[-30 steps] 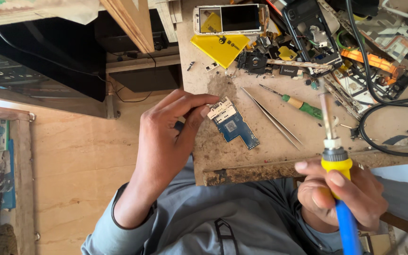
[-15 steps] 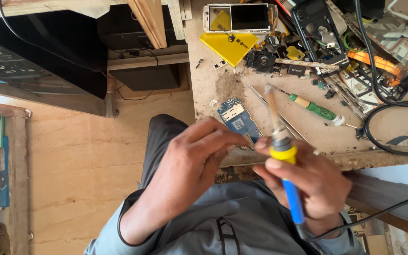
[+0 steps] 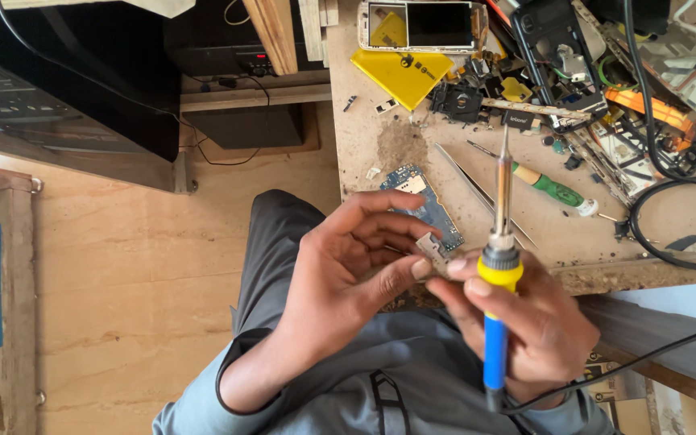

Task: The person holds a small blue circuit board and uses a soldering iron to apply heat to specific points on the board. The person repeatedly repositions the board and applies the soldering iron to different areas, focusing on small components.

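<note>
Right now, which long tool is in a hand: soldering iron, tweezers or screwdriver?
The yellow-and-blue soldering iron, gripped in the right hand. The tweezers and green-handled screwdriver lie on the bench.

The left hand [image 3: 340,274] comes up from the lower left on a grey-sleeved forearm, palm turned toward the person, fingers [image 3: 380,211] spread and curled, thumb stretched right to meet the other hand. The right hand [image 3: 525,322] sits just beside it, wrist low, closed in a fist-like grip, its thumb and forefinger tips touching the left thumb.
</note>
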